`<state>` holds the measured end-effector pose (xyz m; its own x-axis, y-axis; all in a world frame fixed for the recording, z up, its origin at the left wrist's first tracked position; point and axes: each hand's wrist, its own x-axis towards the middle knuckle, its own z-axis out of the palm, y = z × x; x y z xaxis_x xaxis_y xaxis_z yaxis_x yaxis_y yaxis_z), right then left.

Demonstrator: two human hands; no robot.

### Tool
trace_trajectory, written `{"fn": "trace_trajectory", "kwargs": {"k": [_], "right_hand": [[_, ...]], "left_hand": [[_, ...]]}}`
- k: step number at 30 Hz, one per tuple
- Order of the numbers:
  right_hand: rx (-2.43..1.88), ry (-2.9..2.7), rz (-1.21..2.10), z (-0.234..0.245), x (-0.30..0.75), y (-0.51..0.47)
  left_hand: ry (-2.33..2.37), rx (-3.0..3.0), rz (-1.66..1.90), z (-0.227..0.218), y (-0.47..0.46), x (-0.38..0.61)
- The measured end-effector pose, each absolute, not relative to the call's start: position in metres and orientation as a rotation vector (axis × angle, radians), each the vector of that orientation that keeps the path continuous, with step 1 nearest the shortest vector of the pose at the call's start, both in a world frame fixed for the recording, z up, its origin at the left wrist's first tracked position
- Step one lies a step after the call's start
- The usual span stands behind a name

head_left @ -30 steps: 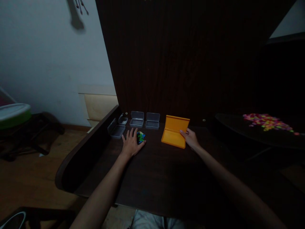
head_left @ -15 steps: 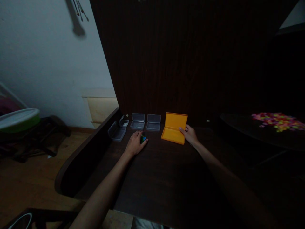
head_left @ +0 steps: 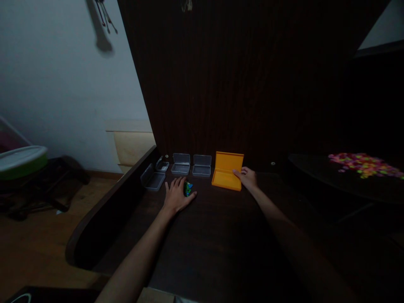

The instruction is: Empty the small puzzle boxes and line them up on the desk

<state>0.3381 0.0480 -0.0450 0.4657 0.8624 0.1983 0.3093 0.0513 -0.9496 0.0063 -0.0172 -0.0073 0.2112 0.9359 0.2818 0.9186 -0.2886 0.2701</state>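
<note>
My left hand [head_left: 176, 195] lies on the dark tabletop with its fingers spread. Beside it, between thumb and forefinger, sits a small heap of green and blue pieces [head_left: 188, 188], too small to make out and partly hidden by the hand. My right hand [head_left: 248, 177] grips the right side of a yellow plastic box [head_left: 226, 180], thumb inside and fingers behind. The box stands on the table with its lid raised. Behind my left hand are open clear plastic boxes: one at the left [head_left: 154, 181], a small one [head_left: 162, 166], and two at the back [head_left: 181, 168], [head_left: 201, 170].
A dark wooden panel [head_left: 202, 92] rises behind the table, and a raised side board [head_left: 94, 223] borders its left edge. At the right, a heap of pink, orange and yellow pieces [head_left: 366, 164] lies on a dark surface. A green tub with a white lid [head_left: 23, 158] stands far left.
My left hand has opened, its fingers spreading away from the green and blue pieces, which show more now. My right hand keeps its grip on the yellow box. The view has shifted slightly.
</note>
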Motion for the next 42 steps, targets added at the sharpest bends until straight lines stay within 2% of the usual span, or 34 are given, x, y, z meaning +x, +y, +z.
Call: {"fn": "trace_trajectory", "kwargs": {"k": [4,16,35,42], "right_hand": [[-1.573,-1.03,0.516,-0.042,0.336,0.048],[-1.692,-0.933,0.382,-0.03,0.328,0.045],[-1.709,-0.888,0.275,-0.033,0.333,0.05],[-1.688,-0.91,0.272,-0.033,0.332,0.046]], "left_hand": [[1.796,2.419,0.512,-0.011,-0.017,0.007],[1.583,2.502,0.565,-0.017,-0.002,0.004],[1.579,2.505,0.531,-0.015,-0.002,0.004],[1.55,2.502,0.623,-0.019,0.0,0.002]]}}
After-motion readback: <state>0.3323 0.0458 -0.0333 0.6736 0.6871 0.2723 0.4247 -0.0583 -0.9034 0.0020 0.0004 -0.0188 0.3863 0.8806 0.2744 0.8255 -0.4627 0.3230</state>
